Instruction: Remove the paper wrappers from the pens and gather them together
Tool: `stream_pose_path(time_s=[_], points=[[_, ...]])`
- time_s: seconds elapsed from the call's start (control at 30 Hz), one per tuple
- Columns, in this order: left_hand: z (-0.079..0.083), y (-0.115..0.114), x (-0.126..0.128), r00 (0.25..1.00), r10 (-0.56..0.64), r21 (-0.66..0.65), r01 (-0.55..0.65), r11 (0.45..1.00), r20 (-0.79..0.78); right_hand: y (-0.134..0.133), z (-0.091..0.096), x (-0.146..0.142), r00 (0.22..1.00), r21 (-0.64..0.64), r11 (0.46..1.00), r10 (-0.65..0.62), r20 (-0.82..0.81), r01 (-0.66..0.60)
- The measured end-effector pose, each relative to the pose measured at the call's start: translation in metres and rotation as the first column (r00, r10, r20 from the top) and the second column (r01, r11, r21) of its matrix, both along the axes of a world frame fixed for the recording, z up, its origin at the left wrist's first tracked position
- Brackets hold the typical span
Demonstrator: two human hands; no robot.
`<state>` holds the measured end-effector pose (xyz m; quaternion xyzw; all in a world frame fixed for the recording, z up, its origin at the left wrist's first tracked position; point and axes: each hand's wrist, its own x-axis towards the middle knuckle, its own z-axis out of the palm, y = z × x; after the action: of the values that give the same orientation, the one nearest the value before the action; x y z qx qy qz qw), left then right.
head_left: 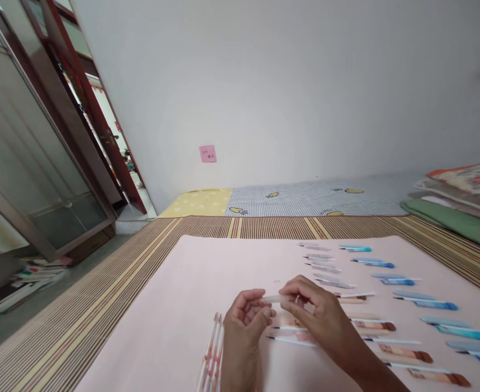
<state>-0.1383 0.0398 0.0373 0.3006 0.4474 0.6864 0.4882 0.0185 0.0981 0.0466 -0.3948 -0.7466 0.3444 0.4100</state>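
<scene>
Both my hands meet over a pale pink sheet (174,305) spread on a striped mat. My left hand (245,318) and my right hand (319,310) pinch the two ends of a small whitish pen part (274,299) between their fingertips. A bundle of white pens with pink print (212,354) lies just left of my left wrist. To the right, pens lie in rows with their caps beside them: grey ones (325,267) at the back, brown-capped ones (387,326) nearer, blue ones (427,302) furthest right.
The striped mat (113,288) lies under the sheet, with a checked and yellow cloth (305,198) behind it against a white wall. Folded bedding (456,201) is stacked at the right. A glass door (31,163) and books on the floor (27,275) are at the left.
</scene>
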Motion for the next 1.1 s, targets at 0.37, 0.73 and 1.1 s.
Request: stream_pose_path(time_s=[0.37,0.73,1.1], points=[[-0.001,0.004,-0.003,0.909,0.064,-0.096,-0.027,0.995,0.412,0.001,0.031,0.002,0.984,-0.161,0.973,0.148,-0.103,-0.164],[0.006,0.006,-0.012,0.743,0.191,-0.191,-0.086,0.978,0.642,0.025,-0.031,0.055,0.895,-0.159,0.987,0.044,0.443,0.03],[0.005,0.008,-0.008,0.74,0.208,-0.225,-0.078,0.971,0.64,0.042,-0.051,0.042,0.856,-0.133,0.99,0.028,0.516,0.048]])
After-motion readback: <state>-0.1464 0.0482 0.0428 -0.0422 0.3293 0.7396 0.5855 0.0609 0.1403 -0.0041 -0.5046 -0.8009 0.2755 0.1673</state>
